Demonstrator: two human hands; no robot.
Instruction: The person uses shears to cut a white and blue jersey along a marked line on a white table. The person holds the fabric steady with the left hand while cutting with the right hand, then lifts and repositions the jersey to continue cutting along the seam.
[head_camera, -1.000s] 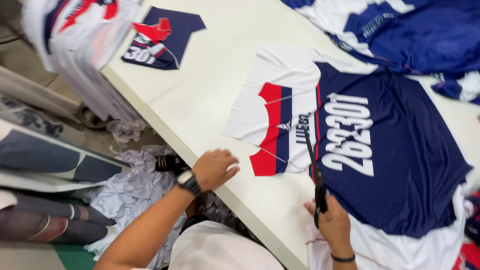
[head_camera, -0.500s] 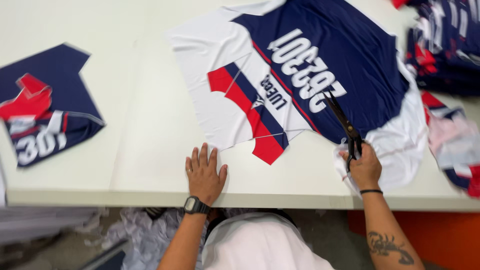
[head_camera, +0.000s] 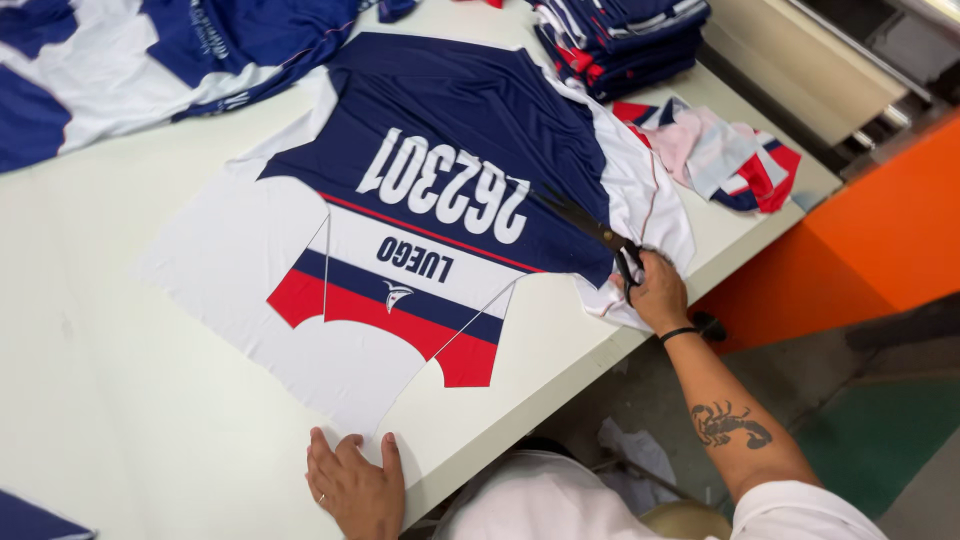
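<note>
A printed fabric panel (head_camera: 430, 180), navy with white, a red band and white characters, lies flat on the white table (head_camera: 120, 380). My right hand (head_camera: 655, 292) grips black scissors (head_camera: 590, 230) whose blades lie over the panel's right side. My left hand (head_camera: 352, 485) rests flat with fingers spread at the table's near edge, its fingertips touching the panel's white lower corner.
More navy and white fabric (head_camera: 150, 50) lies at the far left. A stack of folded navy pieces (head_camera: 615, 35) sits at the back right, with loose pink and red offcuts (head_camera: 725, 155) beside it. An orange surface (head_camera: 880, 230) stands right of the table.
The view has swung so the panel sits left of centre. My left hand has slid to the panel's lower corner. The scissors stay in my right hand on the panel's right side.
</note>
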